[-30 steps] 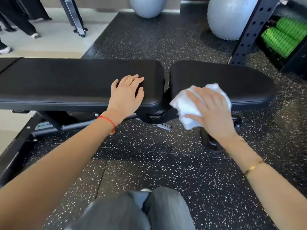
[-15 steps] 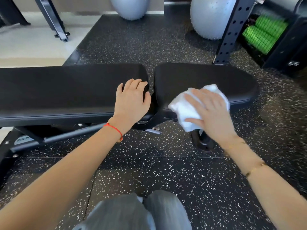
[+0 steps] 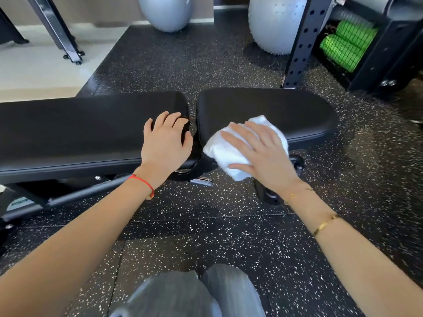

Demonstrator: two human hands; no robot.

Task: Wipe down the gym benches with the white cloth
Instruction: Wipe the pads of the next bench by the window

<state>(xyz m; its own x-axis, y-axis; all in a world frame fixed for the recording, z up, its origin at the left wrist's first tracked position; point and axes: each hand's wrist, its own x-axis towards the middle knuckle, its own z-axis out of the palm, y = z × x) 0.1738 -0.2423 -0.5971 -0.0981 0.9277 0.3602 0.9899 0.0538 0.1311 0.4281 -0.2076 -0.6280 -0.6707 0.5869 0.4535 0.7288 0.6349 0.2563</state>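
Pressing white cloth (image 3: 231,149) flat-fingered under right hand (image 3: 263,152), unmoved at seat pad's (image 3: 286,110) near edge; left hand (image 3: 164,143) braced open; wiping barely advancing.

I see a white cloth (image 3: 231,154) against the black pads of the desk (image 3: 75,131). The floor (image 3: 206,225) is black rubber flecked with white specks, meeting a pale cream strip (image 3: 41,72) at left. Two grey balls (image 3: 166,10) sit beyond, bright green rollers (image 3: 345,44) in a black rack (image 3: 302,42). A red string (image 3: 143,182) circles one wrist, a gold bracelet (image 3: 325,224) the other.
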